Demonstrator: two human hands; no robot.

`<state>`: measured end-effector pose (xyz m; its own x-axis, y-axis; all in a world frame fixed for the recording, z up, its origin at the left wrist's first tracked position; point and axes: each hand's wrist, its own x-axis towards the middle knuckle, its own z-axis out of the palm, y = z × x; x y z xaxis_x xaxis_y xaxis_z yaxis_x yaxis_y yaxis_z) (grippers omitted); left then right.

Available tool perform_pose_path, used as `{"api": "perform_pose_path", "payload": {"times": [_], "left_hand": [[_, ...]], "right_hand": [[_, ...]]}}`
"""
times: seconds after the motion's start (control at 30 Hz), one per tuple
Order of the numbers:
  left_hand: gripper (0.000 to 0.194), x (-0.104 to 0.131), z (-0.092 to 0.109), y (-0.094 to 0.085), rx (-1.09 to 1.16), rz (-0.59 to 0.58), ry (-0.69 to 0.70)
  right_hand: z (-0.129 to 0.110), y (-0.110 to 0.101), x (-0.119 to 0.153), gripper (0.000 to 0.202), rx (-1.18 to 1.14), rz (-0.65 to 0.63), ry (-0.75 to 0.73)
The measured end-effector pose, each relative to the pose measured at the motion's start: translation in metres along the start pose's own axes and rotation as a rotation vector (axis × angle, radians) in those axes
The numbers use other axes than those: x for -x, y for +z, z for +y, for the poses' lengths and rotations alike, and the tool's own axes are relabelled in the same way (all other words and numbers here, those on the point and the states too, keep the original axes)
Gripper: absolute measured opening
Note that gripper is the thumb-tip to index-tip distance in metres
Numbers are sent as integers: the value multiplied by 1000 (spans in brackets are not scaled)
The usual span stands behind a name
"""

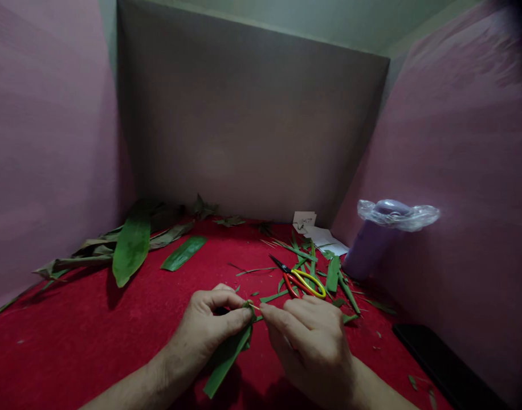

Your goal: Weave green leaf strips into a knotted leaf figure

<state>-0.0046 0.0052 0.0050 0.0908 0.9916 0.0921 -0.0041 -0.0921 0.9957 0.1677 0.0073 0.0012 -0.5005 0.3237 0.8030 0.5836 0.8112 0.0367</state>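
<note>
My left hand [216, 319] pinches a folded green leaf [227, 361] between thumb and forefinger; its long strip hangs down toward me. From the pinched end sticks out a thin pale stick, like a toothpick [255, 307]. The fingertips of my right hand [310, 333] are closed on the stick's other end, a short way right of the leaf. Just beyond my right hand lie scissors [297, 277] with one red and one yellow handle, their dark blades pointing away to the left.
Cut leaf strips [333, 274] litter the red cloth [128, 353] around the scissors. Large leaves [131, 247] and a cut leaf piece [184, 253] lie at the left. White papers [325, 239], a purple bottle [374, 245] with plastic wrap and a black flat object [444, 364] are at the right.
</note>
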Motion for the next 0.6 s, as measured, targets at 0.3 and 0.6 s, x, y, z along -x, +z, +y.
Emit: {"api": "perform_pose_path", "payload": {"times": [0.3,0.6], "left_hand": [[14,1,0,0,-23,-3,15],[15,-1,-4,-1,-14,-10,32]], "right_hand": [[0,2,1,20,9,-2,0],[1,0,2,20,4,-15,-11]]}}
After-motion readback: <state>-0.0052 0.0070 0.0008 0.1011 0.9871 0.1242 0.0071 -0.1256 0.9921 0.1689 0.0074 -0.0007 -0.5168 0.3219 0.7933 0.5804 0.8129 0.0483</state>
